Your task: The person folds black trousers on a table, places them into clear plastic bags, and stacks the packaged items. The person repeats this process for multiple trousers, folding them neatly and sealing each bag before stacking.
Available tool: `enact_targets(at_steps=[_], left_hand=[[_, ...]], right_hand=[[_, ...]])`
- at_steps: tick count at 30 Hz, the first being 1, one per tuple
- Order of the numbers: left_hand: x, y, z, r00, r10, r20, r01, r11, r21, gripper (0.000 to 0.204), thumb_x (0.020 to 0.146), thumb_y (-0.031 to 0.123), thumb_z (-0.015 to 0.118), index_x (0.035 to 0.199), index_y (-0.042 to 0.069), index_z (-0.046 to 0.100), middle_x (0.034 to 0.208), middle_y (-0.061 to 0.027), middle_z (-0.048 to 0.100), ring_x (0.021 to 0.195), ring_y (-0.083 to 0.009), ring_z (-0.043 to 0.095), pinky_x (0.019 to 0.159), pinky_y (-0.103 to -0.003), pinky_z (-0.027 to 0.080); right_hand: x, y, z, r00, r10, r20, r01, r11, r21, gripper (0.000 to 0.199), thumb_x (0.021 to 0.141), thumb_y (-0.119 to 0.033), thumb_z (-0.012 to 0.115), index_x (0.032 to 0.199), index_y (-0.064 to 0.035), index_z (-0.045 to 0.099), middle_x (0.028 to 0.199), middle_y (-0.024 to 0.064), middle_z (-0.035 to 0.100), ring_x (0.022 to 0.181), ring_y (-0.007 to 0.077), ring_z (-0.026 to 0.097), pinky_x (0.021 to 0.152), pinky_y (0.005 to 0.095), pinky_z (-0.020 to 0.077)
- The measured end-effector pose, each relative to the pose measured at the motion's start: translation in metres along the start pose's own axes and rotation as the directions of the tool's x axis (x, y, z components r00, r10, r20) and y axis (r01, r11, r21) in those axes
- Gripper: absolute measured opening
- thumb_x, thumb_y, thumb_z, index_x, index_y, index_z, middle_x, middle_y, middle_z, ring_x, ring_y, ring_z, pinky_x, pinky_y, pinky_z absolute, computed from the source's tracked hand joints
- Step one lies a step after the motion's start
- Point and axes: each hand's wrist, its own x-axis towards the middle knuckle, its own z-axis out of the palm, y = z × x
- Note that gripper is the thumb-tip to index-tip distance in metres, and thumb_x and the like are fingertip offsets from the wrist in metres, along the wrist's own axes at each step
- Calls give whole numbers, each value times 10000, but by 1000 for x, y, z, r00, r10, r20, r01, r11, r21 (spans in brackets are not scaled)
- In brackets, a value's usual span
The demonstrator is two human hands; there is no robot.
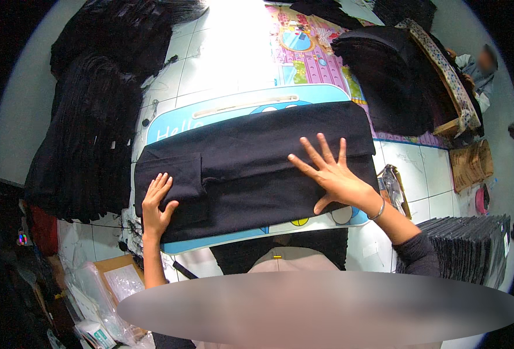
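A black folded garment, which looks like trousers [251,168], lies lengthwise across a low blue and white table [321,92]. At its left end a smaller flap of the cloth is turned over into a square. My left hand [159,205] rests on that flap, fingers together and stretched out, thumb apart. On the right half of the cloth lies my right hand [335,177], palm down with the fingers spread wide and a bracelet on the wrist. Neither hand grips anything.
Tall heaps of black garments [85,134] stand at the left. Another black pile [384,81] lies far right beside a patterned board [448,81], with a person [479,75] behind it. Packed dark stacks [463,244] sit near right; plastic bags [103,296] lie near left.
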Motion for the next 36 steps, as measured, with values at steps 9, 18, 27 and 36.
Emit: enact_targets(at_steps=[9, 18, 27, 36], left_hand=[[123, 63, 45, 973, 84, 214, -109, 988, 107, 536, 894, 392, 634, 1323, 81, 558, 1391, -208, 494, 1314, -368, 442, 1079, -423, 362], [210, 114, 177, 549, 675, 493, -717, 683, -137, 628, 972, 350, 449, 1509, 87, 260, 1588, -72, 199, 1472, -209, 151, 1213, -379, 128], [214, 118, 183, 501, 710, 496, -660, 684, -312, 562, 993, 306, 407, 1495, 82, 290, 1563, -90, 257, 1460, -229, 187, 1218, -364, 145], [94, 95, 30, 900, 241, 363, -38, 873, -487, 702, 847, 418, 659, 1404, 42, 455, 1449, -181, 442, 1375, -332, 380, 1157, -496, 236]], right_hand=[[51, -7, -12, 755, -655, 39, 644, 727, -238, 1472, 207, -533, 831, 1515, -399, 169, 1615, 50, 73, 1478, 355, 32, 1101, 723, -12], [66, 3, -2, 725, -687, 41, 685, 726, 64, 1573, 103, -451, 832, 1515, -416, 141, 1614, 62, 63, 1469, 391, 70, 1022, 802, 95], [71, 3, 4, 731, -682, 11, 674, 724, 148, 1492, 168, -473, 858, 1500, -435, 186, 1614, 47, 53, 1469, 383, 65, 1045, 787, 72], [-32, 73, 43, 792, 349, -501, -277, 937, 214, 450, 847, -113, 633, 1294, -98, 586, 1372, 118, 538, 1303, 333, 468, 1104, 534, 304]])
